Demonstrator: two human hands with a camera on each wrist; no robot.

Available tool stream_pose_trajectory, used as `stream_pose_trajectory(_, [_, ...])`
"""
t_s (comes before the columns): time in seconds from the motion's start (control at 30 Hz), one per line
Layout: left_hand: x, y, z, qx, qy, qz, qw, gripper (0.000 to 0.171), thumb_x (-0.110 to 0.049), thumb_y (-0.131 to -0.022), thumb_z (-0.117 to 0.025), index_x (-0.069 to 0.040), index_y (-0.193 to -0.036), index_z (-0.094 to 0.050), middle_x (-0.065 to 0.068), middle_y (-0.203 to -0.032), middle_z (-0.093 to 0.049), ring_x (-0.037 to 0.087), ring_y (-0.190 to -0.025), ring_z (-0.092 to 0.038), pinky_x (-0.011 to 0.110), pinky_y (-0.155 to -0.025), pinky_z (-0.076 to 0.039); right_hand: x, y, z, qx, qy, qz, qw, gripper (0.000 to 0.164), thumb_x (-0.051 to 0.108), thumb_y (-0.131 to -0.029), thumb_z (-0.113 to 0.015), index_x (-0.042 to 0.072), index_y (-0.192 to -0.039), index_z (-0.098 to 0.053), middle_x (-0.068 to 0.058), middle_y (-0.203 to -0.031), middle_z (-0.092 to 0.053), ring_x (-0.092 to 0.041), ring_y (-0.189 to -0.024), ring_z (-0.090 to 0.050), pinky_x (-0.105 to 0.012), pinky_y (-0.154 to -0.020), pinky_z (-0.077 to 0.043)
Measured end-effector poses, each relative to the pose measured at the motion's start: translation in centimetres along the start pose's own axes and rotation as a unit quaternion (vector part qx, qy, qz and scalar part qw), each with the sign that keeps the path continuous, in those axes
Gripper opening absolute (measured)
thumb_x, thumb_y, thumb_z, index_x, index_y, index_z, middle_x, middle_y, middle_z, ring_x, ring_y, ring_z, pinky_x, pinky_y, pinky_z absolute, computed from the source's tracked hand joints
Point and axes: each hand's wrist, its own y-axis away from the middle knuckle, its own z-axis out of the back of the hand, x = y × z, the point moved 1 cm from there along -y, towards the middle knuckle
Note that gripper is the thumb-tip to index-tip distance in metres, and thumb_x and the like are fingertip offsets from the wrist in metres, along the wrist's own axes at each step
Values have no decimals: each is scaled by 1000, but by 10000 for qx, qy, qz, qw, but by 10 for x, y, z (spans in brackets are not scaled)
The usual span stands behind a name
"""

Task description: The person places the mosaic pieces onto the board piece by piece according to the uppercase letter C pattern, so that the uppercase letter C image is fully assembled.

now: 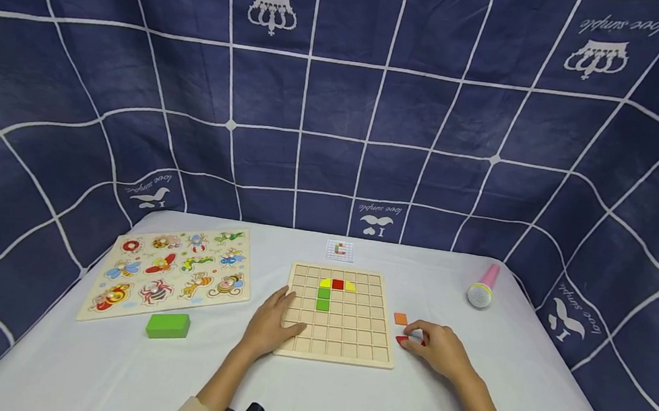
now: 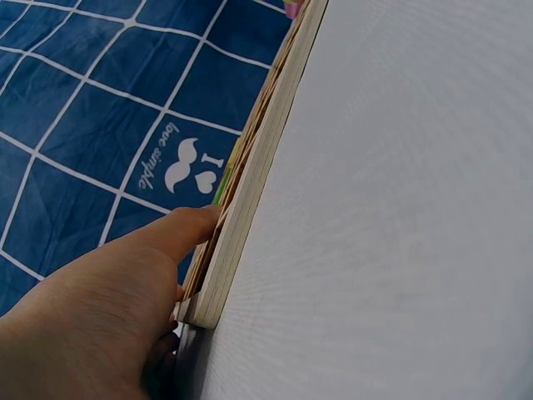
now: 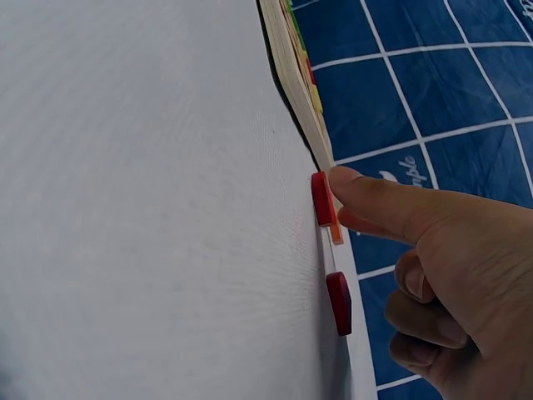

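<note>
A wooden grid board (image 1: pixel 350 347) lies in front of me. On it sit a red square (image 1: pixel 338 284), two yellow rounded pieces beside it and two green squares (image 1: pixel 323 299). My left hand (image 1: pixel 271 321) rests spread on the board's left side, thumb over the rim. To the right of the board, my right hand (image 1: pixel 440 348) pinches a small red piece (image 3: pixel 321 200) between thumb and index finger, low at the tabletop; its other fingers are curled. A second red piece (image 3: pixel 339 303) lies close by, partly covered by the hand in the head view. An orange square (image 1: pixel 400 319) lies just beyond.
A small printed grid card (image 1: pixel 339 250) lies behind the board. At left are an insect puzzle board (image 1: pixel 134 311) and a green block (image 1: pixel 168 326). A pink toy microphone (image 1: pixel 483 287) lies at the back right. A dark blue checked cloth (image 1: pixel 342 98) hangs behind the table.
</note>
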Motion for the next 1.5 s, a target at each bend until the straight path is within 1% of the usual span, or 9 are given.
stream_pose_trajectory(0.2, [0, 0, -1, -11, -12, -2, 10000, 76, -39, -78, -70, 2, -136, -42, 20, -144, -31, 39, -131, -29, 55, -102, -27, -4, 3, 2, 347, -121, -148, 9992, 24, 30, -70, -80, 22, -91, -70, 11, -50, -35, -3, -45, -28, -20, -41, -22])
stream_pose_trajectory(0.3, [0, 0, -1, -8, 5, -10, 10000, 76, -39, -78, -71, 2, -136, -42, 20, -144, -31, 39, -131, -29, 55, -102, -27, -6, 3, 2, 384, -149, -114, 9991, 23, 28, -71, -79, 22, -91, -70, 10, -50, -34, -3, -45, -27, -20, -42, -22])
stream_pose_trajectory(0.4, [1, 0, -1, 8, -12, -17, 10000, 76, -39, -78, -70, 2, -136, -41, 20, -144, -30, 39, -131, -28, 54, -102, -27, -8, 3, 2, 318, -111, -71, 9994, 21, 28, -73, -78, 21, -91, -70, 10, -49, -34, -2, -44, -26, -20, -42, -21])
stream_pose_trajectory(0.57, [2, -1, 0, 2, -75, -53, 10000, 75, -39, -79, -70, 2, -136, -42, 19, -144, -31, 39, -131, -29, 53, -102, -28, -3, -2, 1, -51, 43, 21, 10000, 21, 31, -74, -78, 22, -91, -70, 12, -50, -33, -2, -45, -27, -20, -42, -22])
stream_pose_trajectory(0.7, [2, -2, 1, -15, -41, -47, 10000, 76, -38, -79, -71, 2, -136, -42, 20, -144, -31, 39, -131, -29, 53, -102, -28, 10, -8, -2, -357, 25, 218, 9991, 26, 36, -73, -77, 21, -93, -70, 12, -50, -31, -2, -45, -24, -21, -42, -21])
stream_pose_trajectory(0.8, [2, -2, 1, -17, -39, -37, 10000, 76, -38, -78, -71, 2, -136, -42, 20, -144, -31, 39, -131, -29, 53, -102, -28, 22, -15, -7, -413, -21, 328, 9986, 27, 38, -73, -76, 21, -92, -70, 13, -50, -30, -1, -45, -23, -20, -42, -21])
stream_pose_trajectory(1.13, [1, -1, -1, -23, -26, -76, 10000, 76, -39, -79, -70, 2, -136, -42, 20, -144, -31, 39, -131, -29, 53, -102, -28, 74, -38, -39, -222, 148, 592, 9979, 26, 41, -73, -76, 22, -88, -70, 13, -45, -31, -2, -43, -25, -22, -41, -22])
stream_pose_trajectory(1.33, [2, -1, -1, -20, -65, -72, 10000, 75, -40, -78, -70, 1, -135, -43, 19, -144, -32, 39, -130, -30, 52, -102, -29, 97, -52, -61, -209, 233, 759, 9966, 26, 43, -74, -74, 22, -89, -70, 14, -43, -32, -2, -42, -27, -21, -39, -23])
stream_pose_trajectory(1.5, [2, -1, 0, -28, -69, -122, 9999, 74, -40, -78, -70, 1, -134, -44, 19, -143, -32, 39, -129, -31, 53, -101, -30, 109, -59, -73, -176, 264, 915, 9953, 26, 41, -75, -74, 20, -90, -71, 14, -44, -35, -3, -44, -28, -22, -40, -26])
